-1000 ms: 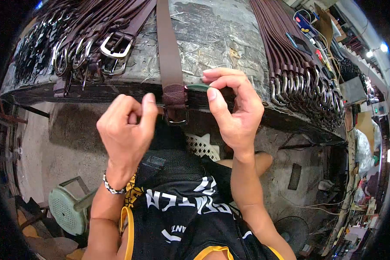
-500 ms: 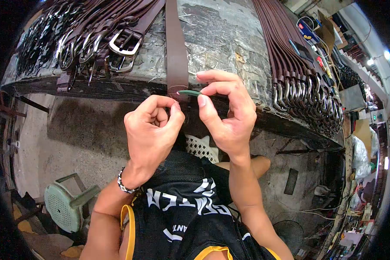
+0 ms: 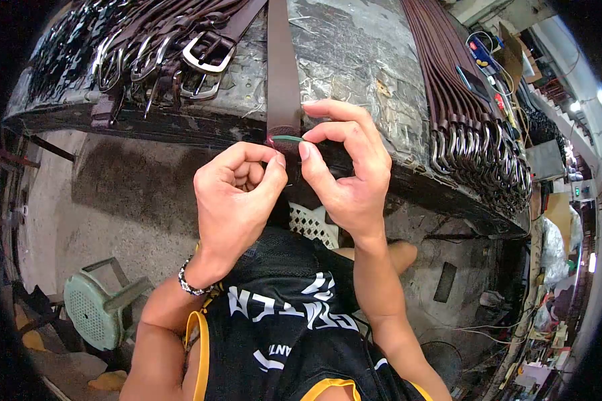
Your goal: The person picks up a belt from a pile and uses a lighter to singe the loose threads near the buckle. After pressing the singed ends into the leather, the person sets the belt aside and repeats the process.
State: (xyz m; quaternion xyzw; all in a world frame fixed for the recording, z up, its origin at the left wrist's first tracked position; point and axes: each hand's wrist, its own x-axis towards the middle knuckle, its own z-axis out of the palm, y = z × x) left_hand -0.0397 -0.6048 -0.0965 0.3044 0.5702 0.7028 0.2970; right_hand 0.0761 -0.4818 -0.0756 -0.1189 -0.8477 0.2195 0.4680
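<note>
A dark brown leather strap [image 3: 284, 73] runs down the middle of the bench and over its front edge. My right hand [image 3: 348, 167] pinches a thin green strip [image 3: 287, 138] between thumb and index finger, its far tip close to the strap's lower end. My left hand [image 3: 241, 194], wearing a braided bracelet [image 3: 191, 279], is closed just below and left of the strip, thumb against index finger. What it holds, if anything, is too small to make out.
Buckled belts [image 3: 209, 51] lie at the bench's left, and many more [image 3: 461, 127] hang over its edge at the right. The worn bench top [image 3: 354, 60] is between them. A green stool [image 3: 93, 311] stands at lower left.
The view has shifted slightly, moving the bench and belts rightward in the frame. My right hand and the green strip have come a little nearer to my left hand and the strap's end.
</note>
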